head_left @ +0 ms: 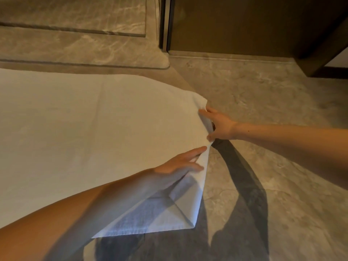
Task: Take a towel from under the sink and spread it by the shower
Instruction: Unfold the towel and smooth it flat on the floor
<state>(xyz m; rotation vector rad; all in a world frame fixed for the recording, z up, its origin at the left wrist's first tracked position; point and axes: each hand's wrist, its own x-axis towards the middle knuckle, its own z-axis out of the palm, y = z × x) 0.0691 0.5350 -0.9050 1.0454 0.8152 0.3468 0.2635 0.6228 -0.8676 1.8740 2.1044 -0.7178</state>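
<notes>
While the white towel (94, 119) lies flat on the marble floor (263, 110) by the shower step (84, 53), the left hand (177, 164) rests on it w/ grip apart, fingers straight. The right hand (220, 126) has its grip clamped on the towel's edge. Its near corner (178, 210) is folded over. A hard tug could bunch or slide the towel, b/c the floor looks slick.
</notes>
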